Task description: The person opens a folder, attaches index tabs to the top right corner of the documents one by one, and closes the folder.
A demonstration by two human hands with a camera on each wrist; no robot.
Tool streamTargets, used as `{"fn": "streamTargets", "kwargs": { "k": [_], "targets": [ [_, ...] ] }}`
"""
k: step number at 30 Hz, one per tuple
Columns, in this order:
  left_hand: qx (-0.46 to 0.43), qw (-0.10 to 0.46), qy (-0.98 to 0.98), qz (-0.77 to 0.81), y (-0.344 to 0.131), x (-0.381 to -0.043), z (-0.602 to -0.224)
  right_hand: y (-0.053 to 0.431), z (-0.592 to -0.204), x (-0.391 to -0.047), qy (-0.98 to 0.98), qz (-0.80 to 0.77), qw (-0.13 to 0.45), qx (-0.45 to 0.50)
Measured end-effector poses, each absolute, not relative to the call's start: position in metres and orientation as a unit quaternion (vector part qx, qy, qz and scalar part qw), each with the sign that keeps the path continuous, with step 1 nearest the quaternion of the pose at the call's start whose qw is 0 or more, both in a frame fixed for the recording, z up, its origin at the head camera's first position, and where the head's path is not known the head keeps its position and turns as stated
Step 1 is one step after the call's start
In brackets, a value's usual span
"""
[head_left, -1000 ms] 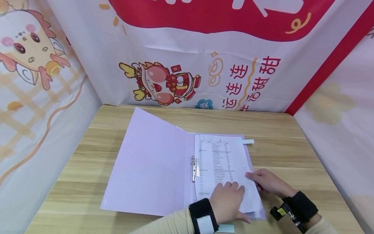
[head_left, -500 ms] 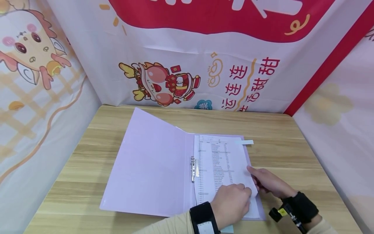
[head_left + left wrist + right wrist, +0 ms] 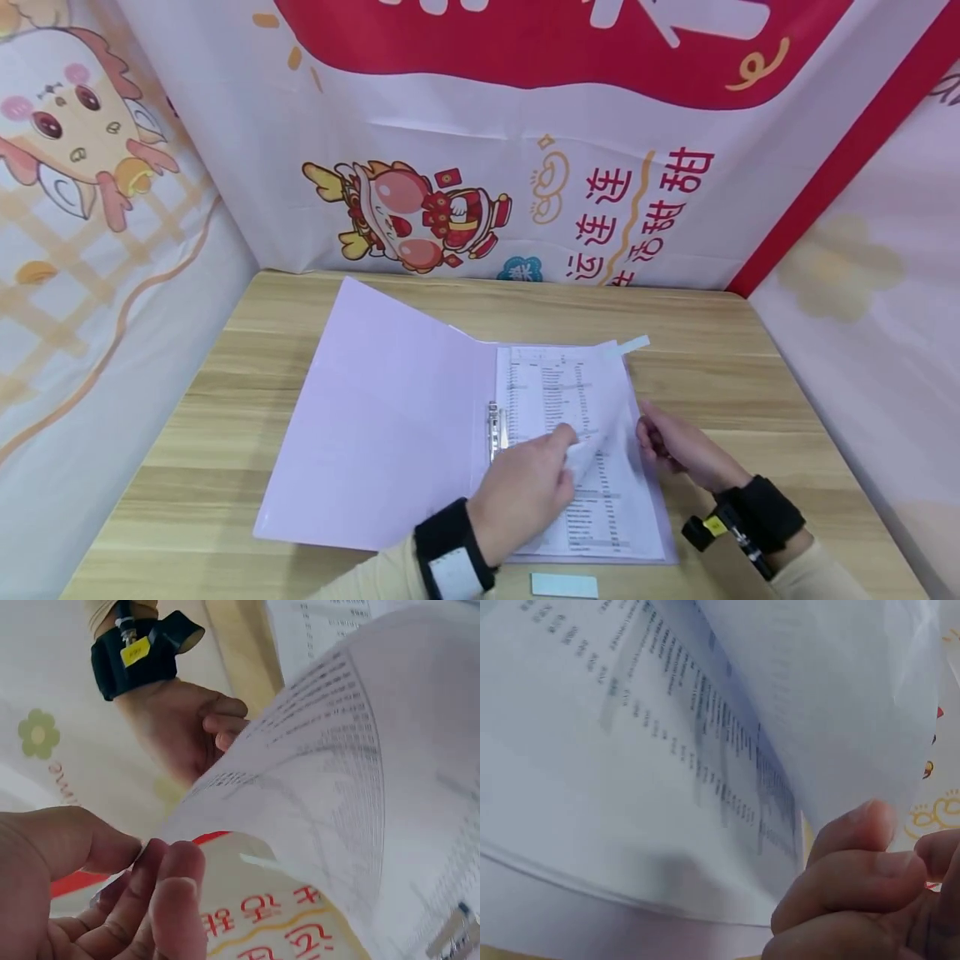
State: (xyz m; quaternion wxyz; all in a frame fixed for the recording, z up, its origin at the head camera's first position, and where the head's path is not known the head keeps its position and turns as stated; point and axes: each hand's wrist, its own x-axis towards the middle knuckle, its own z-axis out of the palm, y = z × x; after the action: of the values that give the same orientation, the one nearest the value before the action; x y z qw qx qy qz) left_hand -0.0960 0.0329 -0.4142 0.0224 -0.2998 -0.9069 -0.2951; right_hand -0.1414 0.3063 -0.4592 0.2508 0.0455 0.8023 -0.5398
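Note:
A purple folder (image 3: pixel 375 433) lies open on the table, with printed sheets (image 3: pixel 615 517) on its right side beside a metal clip (image 3: pixel 493 429). My left hand (image 3: pixel 521 492) pinches the lower corner of the top sheet (image 3: pixel 315 772) between thumb and fingers, and that sheet curls up and over toward the left. At the sheet's upper right sticks out a pale blue tab (image 3: pixel 635 344). My right hand (image 3: pixel 686 450) stays by the right edge of the papers, fingers curled in and nothing visible in them. Close behind it in the right wrist view hangs the raised sheet (image 3: pixel 840 697).
A pale blue strip pad (image 3: pixel 564 585) lies on the wooden table (image 3: pixel 187 467) in front of the folder. The folder's left cover stands slightly raised at its outer edge. Printed cloth (image 3: pixel 450 108) hangs behind the table and along both sides.
My left hand went from resting on the papers to gripping the top sheet's corner, then drew it up and left. My right hand moved slightly upward from the sheet's edge. The tab tilted up.

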Motion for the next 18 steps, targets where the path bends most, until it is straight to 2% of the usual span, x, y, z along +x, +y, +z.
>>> {"fn": "streamTargets", "kwargs": {
  "k": [6, 13, 18],
  "targets": [
    [-0.229, -0.005, -0.920, -0.318, -0.009, -0.101, -0.405, 0.290, -0.445, -0.154, 0.826, -0.513, 0.230, 0.043],
    [-0.163, 0.040, -0.942, -0.291, -0.049, -0.096, -0.404, 0.264, -0.435, -0.169, 0.865, -0.457, 0.207, 0.015],
    [-0.130, 0.040, -0.954, -0.268, -0.072, -0.090, -0.408, 0.235, -0.431, -0.179, 0.895, -0.408, 0.177, -0.027]
  ]
}}
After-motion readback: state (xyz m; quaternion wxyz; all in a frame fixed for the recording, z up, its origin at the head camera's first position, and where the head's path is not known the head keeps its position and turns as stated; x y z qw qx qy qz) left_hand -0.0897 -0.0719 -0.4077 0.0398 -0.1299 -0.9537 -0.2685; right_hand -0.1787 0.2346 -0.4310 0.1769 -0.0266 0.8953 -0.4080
